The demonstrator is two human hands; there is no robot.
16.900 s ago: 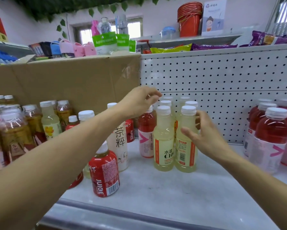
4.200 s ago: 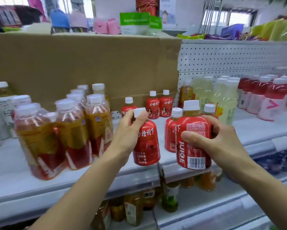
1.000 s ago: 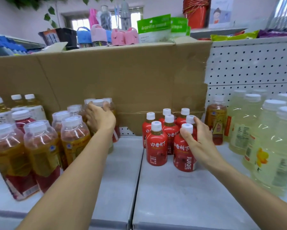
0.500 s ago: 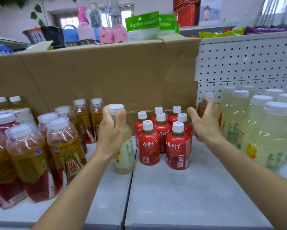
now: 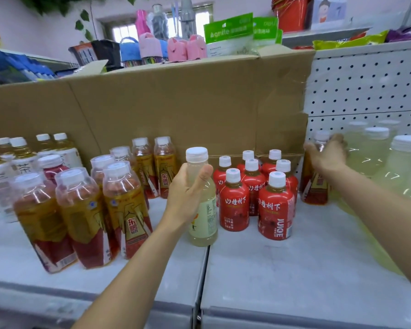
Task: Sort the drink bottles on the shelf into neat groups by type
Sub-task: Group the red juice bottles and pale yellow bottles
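Pale-yellow bottle (image 5: 205, 218) in L grip (image 5: 187, 193), R grip (image 5: 328, 155) round amber bottle (image 5: 315, 186) neck

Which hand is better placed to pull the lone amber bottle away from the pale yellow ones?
The right hand: it grips that amber bottle near its top, while the left hand holds a pale bottle.

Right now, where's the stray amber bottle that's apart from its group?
Right of centre in the head view: the amber bottle stands between the red juice bottles and the pale yellow bottles, its neck gripped by the right hand.
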